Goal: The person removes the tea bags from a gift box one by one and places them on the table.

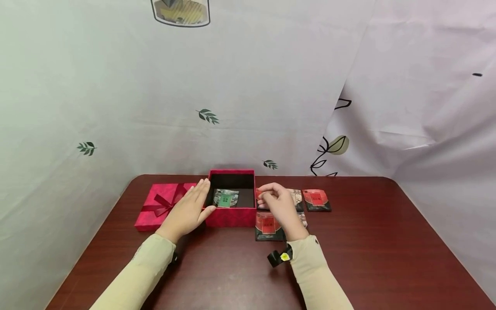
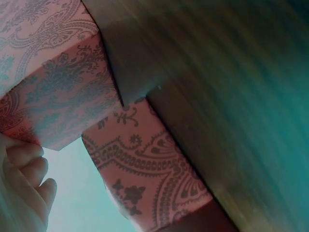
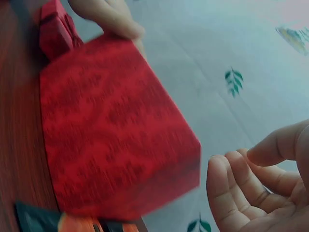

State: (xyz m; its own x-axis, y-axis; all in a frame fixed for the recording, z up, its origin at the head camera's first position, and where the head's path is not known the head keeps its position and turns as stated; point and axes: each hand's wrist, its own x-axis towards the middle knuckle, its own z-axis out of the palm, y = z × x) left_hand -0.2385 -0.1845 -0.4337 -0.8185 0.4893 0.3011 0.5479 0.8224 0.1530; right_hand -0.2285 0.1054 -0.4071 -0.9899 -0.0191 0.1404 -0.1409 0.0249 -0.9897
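Observation:
A red patterned gift box stands on the table with its dark inside facing up. One sachet with a green label lies in its left part. My left hand is at the box's left wall, fingers straight and thumb spread over the front edge. Beside the right wall is my right hand, above several sachets. Its fingers are loosely curled with nothing visible between them in the right wrist view. Below it lies a black sachet with a red label, and part of another sachet is hidden by the hand.
A red lid with a dark red ribbon bow lies left of the box. Farther right is another red-and-black sachet. The brown table ends at a pale patterned cloth behind.

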